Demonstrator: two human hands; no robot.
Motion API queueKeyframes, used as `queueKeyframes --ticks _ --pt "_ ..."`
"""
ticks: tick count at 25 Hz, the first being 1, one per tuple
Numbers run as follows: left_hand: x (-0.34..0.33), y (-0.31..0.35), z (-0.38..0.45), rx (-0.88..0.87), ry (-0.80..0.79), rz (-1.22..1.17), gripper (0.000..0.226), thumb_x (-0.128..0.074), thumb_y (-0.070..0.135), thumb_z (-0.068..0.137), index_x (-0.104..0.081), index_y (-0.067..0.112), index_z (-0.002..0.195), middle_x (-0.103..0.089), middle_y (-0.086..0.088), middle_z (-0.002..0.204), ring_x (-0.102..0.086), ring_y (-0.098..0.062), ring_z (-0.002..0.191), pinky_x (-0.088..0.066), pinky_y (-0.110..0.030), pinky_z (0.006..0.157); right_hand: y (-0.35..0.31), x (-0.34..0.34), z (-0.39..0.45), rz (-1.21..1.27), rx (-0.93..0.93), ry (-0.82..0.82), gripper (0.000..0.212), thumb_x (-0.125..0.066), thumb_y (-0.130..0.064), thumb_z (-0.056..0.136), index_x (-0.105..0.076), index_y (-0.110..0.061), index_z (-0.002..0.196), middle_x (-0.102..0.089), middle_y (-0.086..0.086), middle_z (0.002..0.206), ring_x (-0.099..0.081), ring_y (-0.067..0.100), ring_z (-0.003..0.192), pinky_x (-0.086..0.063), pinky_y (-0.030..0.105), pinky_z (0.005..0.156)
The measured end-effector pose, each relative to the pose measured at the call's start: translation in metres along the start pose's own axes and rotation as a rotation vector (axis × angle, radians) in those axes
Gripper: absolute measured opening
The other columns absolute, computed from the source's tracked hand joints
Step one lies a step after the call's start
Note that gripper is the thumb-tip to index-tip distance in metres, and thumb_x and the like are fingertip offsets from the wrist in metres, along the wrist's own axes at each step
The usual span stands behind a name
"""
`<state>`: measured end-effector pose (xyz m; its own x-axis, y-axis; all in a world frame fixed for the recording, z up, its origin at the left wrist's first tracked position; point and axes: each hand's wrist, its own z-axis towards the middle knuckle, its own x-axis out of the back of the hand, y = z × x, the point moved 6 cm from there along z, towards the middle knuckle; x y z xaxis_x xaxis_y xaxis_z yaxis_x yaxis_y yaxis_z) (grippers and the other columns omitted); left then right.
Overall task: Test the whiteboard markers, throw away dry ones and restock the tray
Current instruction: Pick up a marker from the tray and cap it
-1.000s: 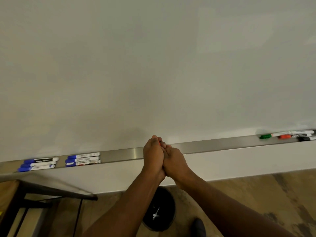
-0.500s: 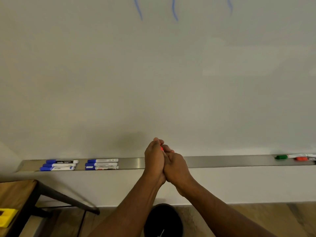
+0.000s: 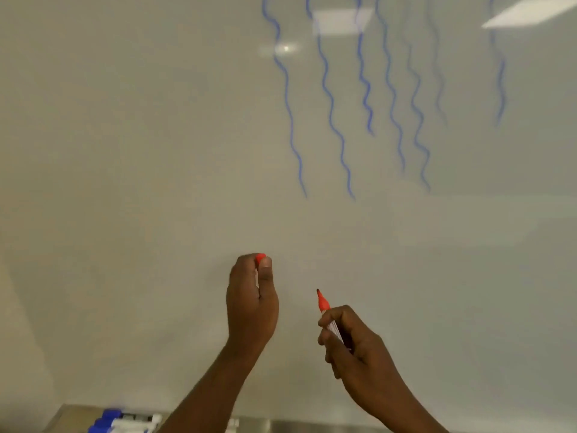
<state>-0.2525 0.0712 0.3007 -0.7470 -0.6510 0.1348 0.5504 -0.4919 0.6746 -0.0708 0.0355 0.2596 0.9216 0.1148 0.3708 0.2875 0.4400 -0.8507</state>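
Whiteboard (image 3: 156,151): fills nearly the whole view; seven wavy blue lines (image 3: 331,104) run down its upper right part.
Red marker (image 3: 324,310): uncapped, held in front of the whiteboard below the blue lines, dark tip pointing up and slightly left; whether the tip touches the board cannot be told.
Right hand (image 3: 352,345): fingers curled round the marker barrel, just right of the left hand and apart from it.
Left hand (image 3: 251,304): raised before the whiteboard, thumb and fingers pinching the red cap (image 3: 260,257), which shows above the thumb.
Tray (image 3: 296,425): metal ledge along the whiteboard's lower edge.
Tray contents: blue-capped markers (image 3: 125,421) lying side by side at its left end, below and left of the left hand.
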Motion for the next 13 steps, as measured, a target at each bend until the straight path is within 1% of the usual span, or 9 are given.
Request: queueKeyframes --ticks 2,4,6,7,9,10,11,12,13 --pt "0.015 0.021 0.045 -0.229 0.065 0.134 0.031 -0.035 0.034 0.099 -0.058 0.012 0.1 -0.059 0.002 0.097 -0.052 -0.013 0.091 -0.037 -0.016 0.082 -0.044 0.012 0.03 0.081 0.119 0.006 0.023 -0.049 -0.018 0.099 -0.063 -0.037 0.101 -0.067 0.002 0.085 -0.059 0.011 0.067 -0.049 0.023 0.063" --pt "0.03 0.036 0.088 -0.331 0.132 0.236 0.034 -0.035 0.032 0.099 -0.058 0.008 0.106 -0.059 -0.002 0.111 -0.05 -0.016 0.103 -0.035 -0.019 0.09 -0.084 0.019 0.056 0.135 0.221 -0.022 0.032 -0.045 -0.009 0.1 -0.063 -0.034 0.11 -0.07 0.0 0.093 -0.062 0.013 0.077 -0.052 0.026 0.068" --pt "0.044 0.048 0.125 -0.364 0.176 0.307 0.036 -0.034 0.034 0.099 -0.057 0.007 0.106 -0.055 -0.005 0.13 -0.047 -0.018 0.119 -0.033 -0.023 0.099 -0.119 0.026 0.08 0.027 0.341 0.014 0.038 -0.052 -0.005 0.095 -0.058 -0.04 0.109 -0.07 -0.002 0.093 -0.062 0.012 0.075 -0.052 0.026 0.067" --pt "0.05 0.054 0.143 -0.376 0.186 0.33 0.035 -0.033 0.035 0.099 -0.056 0.008 0.104 -0.05 -0.006 0.139 -0.043 -0.019 0.127 -0.032 -0.025 0.103 -0.14 0.028 0.092 -0.051 0.413 0.066 0.035 -0.058 -0.008 0.092 -0.057 -0.04 0.105 -0.069 -0.005 0.086 -0.059 0.008 0.069 -0.05 0.022 0.064" --pt "0.059 0.067 0.176 -0.397 0.186 0.351 0.034 -0.032 0.036 0.099 -0.054 0.01 0.103 -0.04 -0.007 0.15 -0.032 -0.02 0.14 -0.026 -0.029 0.112 -0.189 0.034 0.114 -0.17 0.606 0.228 0.016 -0.067 -0.024 0.088 -0.057 -0.032 0.098 -0.061 -0.009 0.069 -0.054 0.007 0.059 -0.046 0.018 0.058" --pt "0.061 0.073 0.19 -0.404 0.186 0.353 0.036 -0.031 0.036 0.099 -0.054 0.01 0.106 -0.036 -0.007 0.153 -0.027 -0.022 0.144 -0.025 -0.033 0.115 -0.217 0.035 0.124 -0.224 0.708 0.305 0.01 -0.064 -0.034 0.088 -0.059 -0.028 0.095 -0.059 -0.009 0.067 -0.055 0.008 0.058 -0.047 0.022 0.058" --pt "0.064 0.08 0.201 -0.402 0.2 0.357 0.04 -0.029 0.037 0.099 -0.055 0.009 0.113 -0.034 -0.007 0.154 -0.024 -0.023 0.145 -0.026 -0.037 0.116 -0.246 0.035 0.136 -0.278 0.789 0.37 0.016 -0.058 -0.04 0.089 -0.061 -0.026 0.095 -0.061 -0.008 0.069 -0.058 0.009 0.061 -0.05 0.029 0.061" --pt "0.066 0.084 0.207 -0.395 0.228 0.368 0.048 -0.028 0.039 0.099 -0.053 0.008 0.125 -0.034 -0.007 0.154 -0.024 -0.022 0.146 -0.027 -0.039 0.116 -0.273 0.034 0.15 -0.324 0.845 0.417 0.022 -0.051 -0.041 0.089 -0.063 -0.024 0.098 -0.064 -0.006 0.074 -0.062 0.014 0.067 -0.052 0.034 0.064" --pt "0.068 0.086 0.21 -0.39 0.263 0.386 0.055 -0.027 0.04 0.099 -0.046 0.007 0.138 -0.035 -0.007 0.154 -0.025 -0.021 0.145 -0.027 -0.038 0.116 -0.298 0.035 0.165 -0.342 0.877 0.446 0.025 -0.047 -0.038 0.089 -0.062 -0.023 0.103 -0.066 -0.003 0.075 -0.064 0.018 0.07 -0.053 0.037 0.065"
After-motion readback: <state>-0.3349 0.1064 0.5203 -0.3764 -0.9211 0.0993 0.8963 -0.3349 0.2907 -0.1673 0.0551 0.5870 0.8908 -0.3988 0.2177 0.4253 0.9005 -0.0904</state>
